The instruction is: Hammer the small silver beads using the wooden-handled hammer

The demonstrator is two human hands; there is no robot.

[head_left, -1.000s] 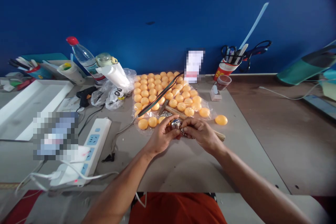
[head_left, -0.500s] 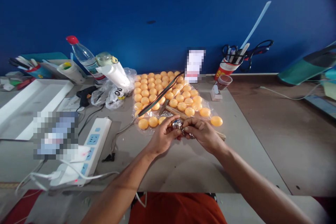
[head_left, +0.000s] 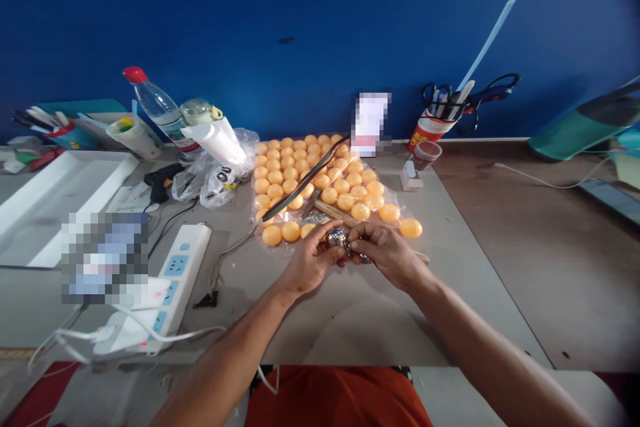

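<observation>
Our left hand point(head_left: 311, 261) and right hand point(head_left: 387, 253) pinch a shiny silver thing point(head_left: 337, 236), just beside the hammer point(head_left: 335, 212) and the orange balls point(head_left: 360, 211).

From my head, the only view looks forward and down over my table's point(head_left: 320, 327) near edge, within arm's reach.

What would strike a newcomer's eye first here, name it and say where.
The rows of orange balls in clear plastic, mid-table, with a hammer lying over their near part. Just nearer, a shiny silvery piece gleams between the left hand and right hand. Behind everything stands a deep blue wall.
</observation>
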